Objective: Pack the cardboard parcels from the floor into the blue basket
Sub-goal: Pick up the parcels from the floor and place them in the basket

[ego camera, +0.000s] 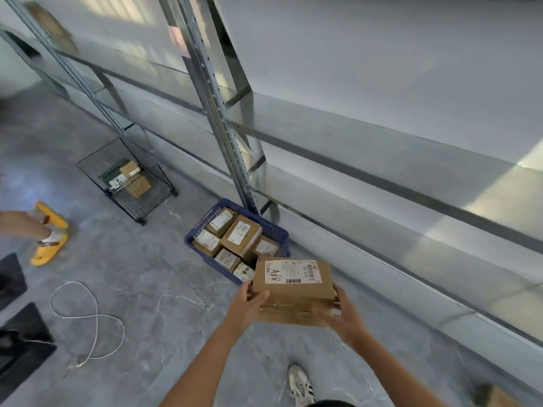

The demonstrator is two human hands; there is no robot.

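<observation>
Left hand (245,304): grasps the labelled brown cardboard parcel (293,284).
Right hand (345,314): grasps the opposite end.
Blue plastic basket (277,232): holds parcels.

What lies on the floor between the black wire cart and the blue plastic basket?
Nothing: in the head view, only bare grey floor separates the black wire cart from the blue plastic basket.

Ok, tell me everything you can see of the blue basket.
The blue basket is a rectangular crate, plastic by its look, with perforated walls. It stands on the grey floor beside a shelf post. Labelled cardboard parcels fill it nearly to the rim. A held parcel hides its near corner.
</observation>
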